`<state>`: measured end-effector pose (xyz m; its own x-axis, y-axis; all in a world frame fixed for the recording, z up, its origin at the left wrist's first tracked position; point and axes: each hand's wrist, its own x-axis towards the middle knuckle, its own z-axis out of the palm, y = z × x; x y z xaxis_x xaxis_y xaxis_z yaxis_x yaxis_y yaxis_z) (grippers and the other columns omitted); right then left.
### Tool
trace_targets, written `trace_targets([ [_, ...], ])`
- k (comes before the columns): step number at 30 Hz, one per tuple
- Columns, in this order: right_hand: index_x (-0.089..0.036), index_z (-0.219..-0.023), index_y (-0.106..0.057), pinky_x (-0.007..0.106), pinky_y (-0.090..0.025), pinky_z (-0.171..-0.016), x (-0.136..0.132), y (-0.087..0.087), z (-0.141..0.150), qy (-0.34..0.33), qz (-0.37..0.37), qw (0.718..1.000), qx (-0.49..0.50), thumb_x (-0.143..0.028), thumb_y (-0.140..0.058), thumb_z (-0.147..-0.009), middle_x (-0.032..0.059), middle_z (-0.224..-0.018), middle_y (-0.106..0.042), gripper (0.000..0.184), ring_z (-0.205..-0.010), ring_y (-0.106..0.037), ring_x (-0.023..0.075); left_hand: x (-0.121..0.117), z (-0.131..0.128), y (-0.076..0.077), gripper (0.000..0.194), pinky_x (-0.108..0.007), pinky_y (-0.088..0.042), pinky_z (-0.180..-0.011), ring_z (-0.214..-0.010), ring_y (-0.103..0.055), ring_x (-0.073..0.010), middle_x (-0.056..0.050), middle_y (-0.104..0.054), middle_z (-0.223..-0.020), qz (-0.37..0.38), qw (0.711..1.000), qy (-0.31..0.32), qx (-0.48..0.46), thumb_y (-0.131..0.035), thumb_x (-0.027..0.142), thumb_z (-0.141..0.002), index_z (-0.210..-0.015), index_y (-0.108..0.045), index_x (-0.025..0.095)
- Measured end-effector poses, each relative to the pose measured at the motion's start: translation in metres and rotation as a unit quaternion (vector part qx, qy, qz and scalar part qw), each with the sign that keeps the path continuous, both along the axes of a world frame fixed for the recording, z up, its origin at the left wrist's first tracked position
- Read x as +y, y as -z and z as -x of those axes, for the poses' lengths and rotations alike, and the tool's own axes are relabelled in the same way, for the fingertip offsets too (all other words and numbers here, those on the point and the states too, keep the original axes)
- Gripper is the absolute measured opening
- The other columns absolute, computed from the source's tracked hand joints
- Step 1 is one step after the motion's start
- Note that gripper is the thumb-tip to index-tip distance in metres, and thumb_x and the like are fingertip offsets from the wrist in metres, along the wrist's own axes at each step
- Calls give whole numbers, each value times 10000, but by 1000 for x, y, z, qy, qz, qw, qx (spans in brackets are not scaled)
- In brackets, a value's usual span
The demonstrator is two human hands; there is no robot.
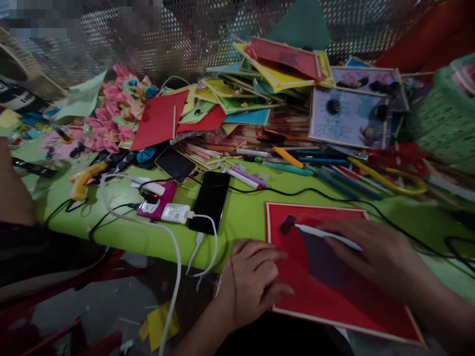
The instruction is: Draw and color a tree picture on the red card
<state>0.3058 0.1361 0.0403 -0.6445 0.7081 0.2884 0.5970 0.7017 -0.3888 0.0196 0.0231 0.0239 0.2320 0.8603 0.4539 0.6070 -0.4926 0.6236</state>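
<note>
A red sheet (289, 267) edged with pale thin strips lies tilted at the table's front edge. My right hand (374, 252) grips a white pen (328, 235), its tip at a small dark patch (288, 225) near the sheet's upper left corner. A faint curved line runs right of that patch, and a shadow falls below the pen. Over the sheet's left edge rests my left hand (256, 277), its fingers loosely bent and apart, holding nothing. Whether the dark patch is drawn or stuck on, I cannot tell.
Left of the sheet lie a black phone (211, 200), a purple power strip (158, 200) with white chargers, and a yellow glue gun (87, 178). Cables cross the green table (129, 237). Behind are pens, framed colored cards (347, 116), pink paper flowers (111, 113) and a green basket (441, 113). Another person's arm (13, 188) is at left.
</note>
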Motion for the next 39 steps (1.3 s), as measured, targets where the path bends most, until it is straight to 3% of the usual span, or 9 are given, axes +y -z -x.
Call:
trace_targets([
  [4, -314, -1269, -778, 372, -620, -756, 0, 1, -1, -18, 9, 1000, -4, -359, -562, -1136, 45, -1137, -893, 258, -908, -848, 251, -1, 1, 1, 598, -411, -542, -1066, -1153, -771, -235, -84, -880, -1189, 4, 1000, 1, -1, -396, 618, -1203, -859, -701, 235],
  [10, -301, -1179, -795, 398, -606, -693, 3, -4, 1, 25, -17, 1000, 1, -388, -549, -1130, 55, -1000, -884, 265, -790, -828, 266, 1, 0, -1, 562, -402, -543, -1062, -1152, -767, -216, -61, -878, -1186, -7, 1000, 7, -19, -417, 585, -1211, -861, -676, 229],
  [13, -299, -1181, -790, 381, -595, -685, 4, -4, 1, 12, -15, 1000, 2, -375, -566, -1128, 41, -1008, -885, 242, -800, -831, 255, 2, 0, -2, 560, -393, -537, -1059, -1156, -766, -210, -57, -878, -1185, -10, 1000, 4, -21, -416, 590, -1210, -866, -666, 226],
  [23, -282, -1235, -752, 382, -591, -756, 1, 0, -5, 16, -18, 999, -29, -313, -570, -1140, 72, -1095, -884, 207, -873, -836, 261, 0, 1, 1, 585, -384, -534, -1052, -1169, -773, -215, -48, -876, -1218, 4, 999, 3, 39, -369, 572, -1228, -837, -646, 237],
  [27, -271, -1259, -745, 394, -594, -794, 1, 1, -4, 25, -41, 999, -23, -312, -573, -1141, 70, -1090, -881, 213, -873, -835, 266, 0, 1, 1, 583, -382, -539, -1042, -1152, -771, -210, -50, -881, -1180, -6, 1000, -1, 6, -376, 591, -1222, -852, -653, 236],
  [32, -281, -1196, -748, 343, -580, -660, 2, -7, 7, -31, -38, 999, 14, -330, -558, -1144, 32, -1016, -885, 203, -767, -831, 226, 1, 0, 0, 578, -379, -529, -1052, -1156, -770, -209, -59, -879, -1198, -8, 1000, 2, 4, -382, 582, -1224, -843, -640, 232],
  [35, -278, -1213, -755, 322, -593, -681, 1, -11, 10, -67, -16, 997, 30, -288, -572, -1132, 28, -1035, -890, 200, -802, -846, 212, 1, 0, 0, 560, -378, -518, -1064, -1159, -766, -196, -32, -878, -1212, -17, 1000, 2, -2, -405, 586, -1221, -849, -630, 233],
  [39, -271, -1218, -769, 330, -585, -694, -1, -8, 7, -66, -3, 997, 27, -272, -587, -1123, 43, -1030, -885, 205, -804, -837, 220, 2, -1, 0, 539, -369, -521, -1069, -1168, -763, -184, -18, -877, -1210, -23, 1000, 1, -17, -434, 584, -1215, -860, -632, 229],
])
